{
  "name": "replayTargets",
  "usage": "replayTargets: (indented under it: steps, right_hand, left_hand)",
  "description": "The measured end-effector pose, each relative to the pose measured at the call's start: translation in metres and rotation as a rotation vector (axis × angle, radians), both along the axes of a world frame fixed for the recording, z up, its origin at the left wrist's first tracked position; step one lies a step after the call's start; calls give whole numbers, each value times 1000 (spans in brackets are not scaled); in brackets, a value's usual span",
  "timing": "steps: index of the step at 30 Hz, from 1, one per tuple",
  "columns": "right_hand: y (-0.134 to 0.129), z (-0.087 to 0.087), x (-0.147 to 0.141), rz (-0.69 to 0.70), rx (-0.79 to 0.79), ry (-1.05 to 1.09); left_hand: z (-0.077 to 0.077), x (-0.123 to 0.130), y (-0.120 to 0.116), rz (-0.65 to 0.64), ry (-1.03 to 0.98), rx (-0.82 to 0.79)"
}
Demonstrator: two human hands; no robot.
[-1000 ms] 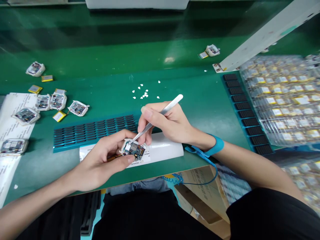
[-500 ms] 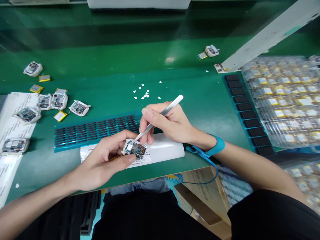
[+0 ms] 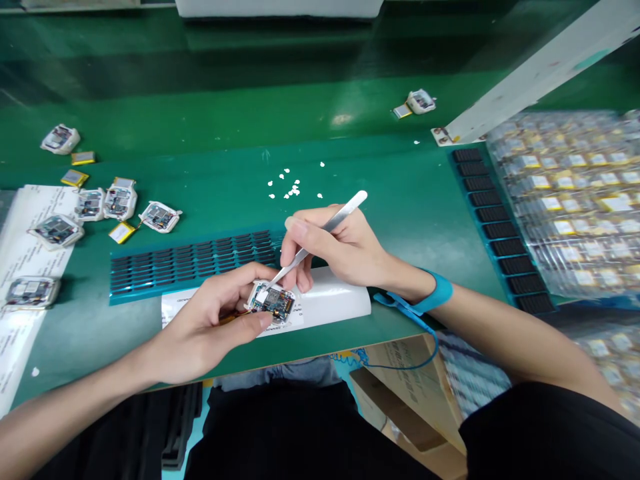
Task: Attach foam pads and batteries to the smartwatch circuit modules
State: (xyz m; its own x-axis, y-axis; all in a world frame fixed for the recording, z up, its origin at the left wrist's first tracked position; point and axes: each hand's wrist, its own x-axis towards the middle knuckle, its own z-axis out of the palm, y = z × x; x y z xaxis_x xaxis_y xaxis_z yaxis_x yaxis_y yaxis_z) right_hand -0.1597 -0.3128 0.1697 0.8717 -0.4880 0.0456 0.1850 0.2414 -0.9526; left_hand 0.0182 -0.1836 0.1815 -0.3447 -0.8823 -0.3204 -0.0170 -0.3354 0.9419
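Note:
My left hand (image 3: 200, 327) is closed on a small white-framed circuit board unit (image 3: 276, 303), thumb on its near edge and fingers behind it. A white patch shows at the unit's upper left. Metal tweezers (image 3: 345, 212) are pinched in my right hand (image 3: 340, 250), slanting down to the left, their tip at that white patch. A blue strap circles my right wrist. Under my hands lies a white printed sheet (image 3: 340, 297), curled at its right. The black-striped teal sheet (image 3: 193, 263) lies just beyond my left hand.
Small white pieces (image 3: 295, 189) are scattered beyond my hands. Several similar units (image 3: 160, 217) and yellow-edged batteries lie at the left, with another unit (image 3: 421, 101) at the back right. Right: a black-padded strip (image 3: 495, 230), clear trays (image 3: 570, 207) and a white post (image 3: 540, 67).
The tweezers' tip has shifted very slightly over the white patch. Both hands keep nearly the same grip and position, and the view has moved a little.

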Motion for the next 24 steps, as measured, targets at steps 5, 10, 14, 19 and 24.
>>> replayTargets:
  steps: [5,10,14,19,24]
  right_hand:
    - [0,0,0,3,1,-6]
    - [0,-1,0,10,-13,-23]
    - [0,-1,0,5,-11,-8]
    - [0,-2,0,-1,-17,-21]
    - [0,-1,0,-5,-17,0]
  left_hand:
    - [0,-1,0,-12,-2,-12]
    - [-1,-1,-1,-21,-7,-7]
    - [-1,-1,0,-15,-14,-2]
    - [-1,0,1,-18,-10,4]
    - [2,0,-2,-30,-32,5]
